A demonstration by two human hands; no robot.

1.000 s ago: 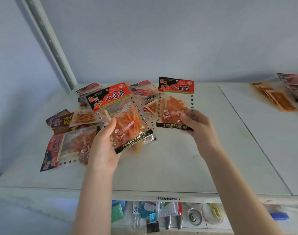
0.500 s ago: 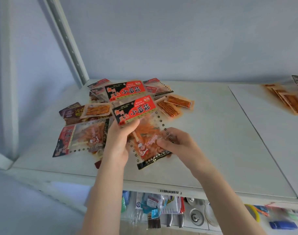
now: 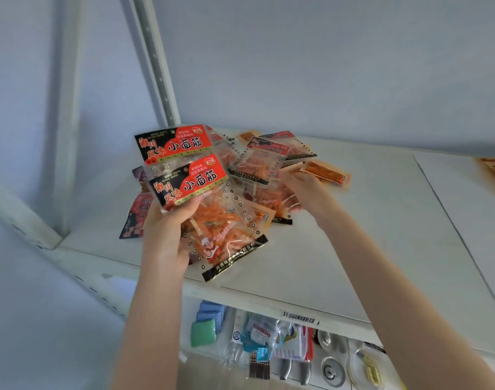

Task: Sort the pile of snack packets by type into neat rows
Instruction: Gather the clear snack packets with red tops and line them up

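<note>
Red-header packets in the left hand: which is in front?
The lower packet, gripped by the left hand, with its clear window showing; the upper packet shows only its header behind it.

The left hand point(image 3: 167, 235) grips two red-and-black snack packets fanned one behind the other, the front packet point(image 3: 212, 220) overlapping the rear packet point(image 3: 176, 144), both raised above the white shelf point(image 3: 353, 249). The right hand point(image 3: 305, 192) reaches into the loose pile point(image 3: 257, 164) behind them, its fingers point(image 3: 291, 205) curled at the edge of a clear packet, though an actual grip cannot be made out. A slim orange strip packet point(image 3: 325, 171) lies just beyond that hand.
</note>
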